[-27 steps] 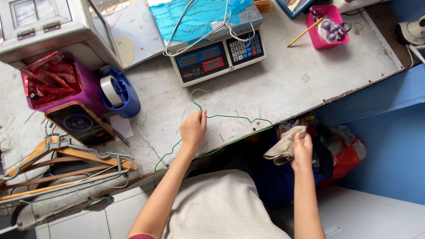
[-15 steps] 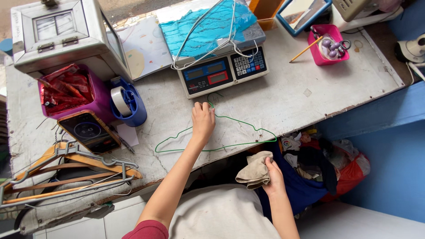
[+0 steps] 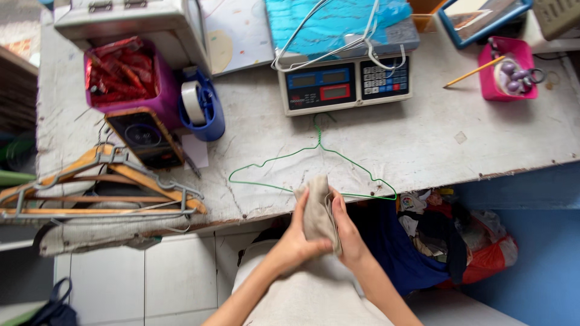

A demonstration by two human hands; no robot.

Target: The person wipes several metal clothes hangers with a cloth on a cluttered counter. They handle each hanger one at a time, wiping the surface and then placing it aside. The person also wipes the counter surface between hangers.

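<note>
Both my hands on one beige cloth [image 3: 316, 208] — left hand [image 3: 296, 241] and right hand [image 3: 347, 235] pressed against its two sides, fingers curled shut around it, held upright at the bench [image 3: 423, 145] front edge. Cloth's top overlaps the bottom wire of one green wire hanger [image 3: 314, 169], lying flat on the bench. Behind it: one digital scale [image 3: 344, 81]. Left side: one blue tape dispenser [image 3: 202, 108], one purple box [image 3: 130, 78] of red packets, a stack of wooden hangers [image 3: 103, 187] — at least two, exact count unclear. Far right: one pink tray [image 3: 507, 69], one pencil [image 3: 474, 72].
</note>
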